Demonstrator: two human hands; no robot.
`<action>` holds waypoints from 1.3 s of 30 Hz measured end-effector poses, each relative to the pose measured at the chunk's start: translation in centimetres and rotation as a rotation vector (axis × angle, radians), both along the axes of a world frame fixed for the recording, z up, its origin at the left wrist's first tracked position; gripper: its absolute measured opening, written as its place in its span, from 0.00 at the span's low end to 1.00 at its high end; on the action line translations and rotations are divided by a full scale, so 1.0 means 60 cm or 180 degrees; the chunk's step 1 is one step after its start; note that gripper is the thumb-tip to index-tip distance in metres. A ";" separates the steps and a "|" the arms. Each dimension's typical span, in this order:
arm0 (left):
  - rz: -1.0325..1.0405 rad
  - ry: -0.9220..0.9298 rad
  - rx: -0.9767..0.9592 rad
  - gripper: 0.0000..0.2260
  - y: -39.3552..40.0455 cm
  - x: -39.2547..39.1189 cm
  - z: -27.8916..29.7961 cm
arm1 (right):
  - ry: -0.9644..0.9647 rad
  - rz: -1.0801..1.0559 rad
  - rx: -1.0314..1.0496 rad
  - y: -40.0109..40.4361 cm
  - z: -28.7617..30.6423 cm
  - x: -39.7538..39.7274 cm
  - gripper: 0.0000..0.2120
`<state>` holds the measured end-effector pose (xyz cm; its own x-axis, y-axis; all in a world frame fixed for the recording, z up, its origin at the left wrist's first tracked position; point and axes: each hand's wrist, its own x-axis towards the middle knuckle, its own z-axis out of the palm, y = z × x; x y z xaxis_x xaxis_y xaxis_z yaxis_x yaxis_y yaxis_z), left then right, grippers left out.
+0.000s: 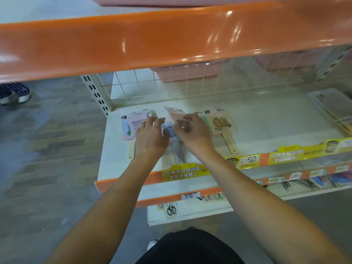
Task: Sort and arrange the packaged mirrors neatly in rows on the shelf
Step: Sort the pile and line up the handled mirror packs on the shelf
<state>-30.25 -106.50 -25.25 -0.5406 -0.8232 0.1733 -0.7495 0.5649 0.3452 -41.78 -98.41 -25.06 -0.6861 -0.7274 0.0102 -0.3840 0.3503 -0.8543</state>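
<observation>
my right hand (192,130) pinches a pink packaged mirror (176,114) tilted above the shelf (266,126); my left hand (152,134) rests loosely spread on another pink mirror pack (138,119).

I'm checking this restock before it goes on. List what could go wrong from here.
1. The right hand pinches a tilted pink pack by one edge; it may slip onto the blue pack.
2. The left hand rests over overlapping packs; sliding one could skew the rest.
3. Handles reach toward the shelf front; a forearm could nudge them.
</observation>
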 end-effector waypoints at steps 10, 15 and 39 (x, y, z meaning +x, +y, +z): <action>-0.0020 0.0042 0.0036 0.17 -0.006 0.012 -0.006 | 0.0782 0.0031 0.0281 -0.006 -0.011 0.010 0.23; -0.0527 0.0127 0.0074 0.19 -0.007 0.010 -0.014 | -0.0723 -0.0050 -0.0229 0.001 0.010 0.015 0.14; 0.0160 0.1635 0.1464 0.13 -0.004 -0.021 0.008 | 0.1762 0.0118 0.0142 0.019 -0.040 0.017 0.36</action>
<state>-31.51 -106.75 -24.78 -0.4428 -0.8963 0.0245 -0.4483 0.2449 0.8597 -40.76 -97.29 -27.45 -0.5610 -0.7590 0.3305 -0.7842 0.3593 -0.5060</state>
